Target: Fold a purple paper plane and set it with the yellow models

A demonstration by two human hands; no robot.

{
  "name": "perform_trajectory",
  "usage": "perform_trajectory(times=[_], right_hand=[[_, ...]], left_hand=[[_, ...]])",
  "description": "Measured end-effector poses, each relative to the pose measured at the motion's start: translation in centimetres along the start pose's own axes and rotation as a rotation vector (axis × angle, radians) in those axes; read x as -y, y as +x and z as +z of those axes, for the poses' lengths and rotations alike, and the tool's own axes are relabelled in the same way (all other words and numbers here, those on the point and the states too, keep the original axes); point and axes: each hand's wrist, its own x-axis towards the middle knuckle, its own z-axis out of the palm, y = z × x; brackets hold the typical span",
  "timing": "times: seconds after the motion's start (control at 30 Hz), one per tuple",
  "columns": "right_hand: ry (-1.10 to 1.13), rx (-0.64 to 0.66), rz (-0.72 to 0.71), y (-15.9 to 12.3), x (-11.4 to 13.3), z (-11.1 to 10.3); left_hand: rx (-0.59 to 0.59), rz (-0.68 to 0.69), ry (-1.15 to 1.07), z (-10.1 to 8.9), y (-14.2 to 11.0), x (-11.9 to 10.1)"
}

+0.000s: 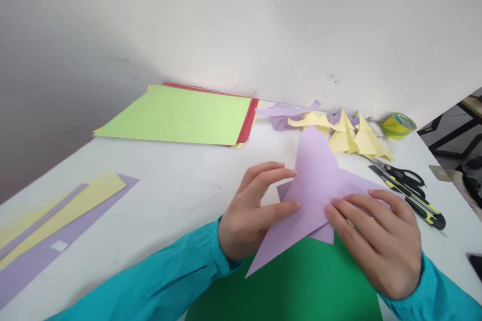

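Observation:
A folded sheet of purple paper [312, 180] with several pointed flaps is tilted up above a green mat or sheet [293, 281]. My left hand [256, 205] grips its left side, thumb on the paper's face and forefinger at the edge of the upper flap. On the right, my right hand [380, 235] has its thumb and fingertips pressed together on the lower right of the paper, and the right flap runs behind its fingers. The underside of the paper is hidden.
At the back lie stacked light green sheets [181, 115]. Yellow folded paper pieces [356, 135], purple strips [288, 111] and a tape roll [399, 125] are by the wall. Right are scissors [406, 176] and a utility knife [417, 205]; left, paper strips [68, 215].

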Motion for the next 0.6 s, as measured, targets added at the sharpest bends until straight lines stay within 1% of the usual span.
perform_trajectory(times=[0.1, 0.27, 0.5, 0.6], right_hand=[[-0.018, -0.01, -0.016, -0.1, 0.2, -0.1], [-0.01, -0.043, 0.041, -0.5, 1.1, -0.1], [-0.028, -0.096, 0.001, -0.9, 1.7, 0.3], [-0.011, -0.087, 0.007, -0.9, 1.6, 0.3]], left_hand=[[0.009, -0.036, 0.049, -0.1, -0.1, 0.0], [0.045, 0.026, 0.017, -0.6, -0.2, -0.1], [0.059, 0.009, -0.043, -1.4, -0.1, -0.4], [0.046, 0.019, -0.039, -1.6, 0.0, -0.5]])
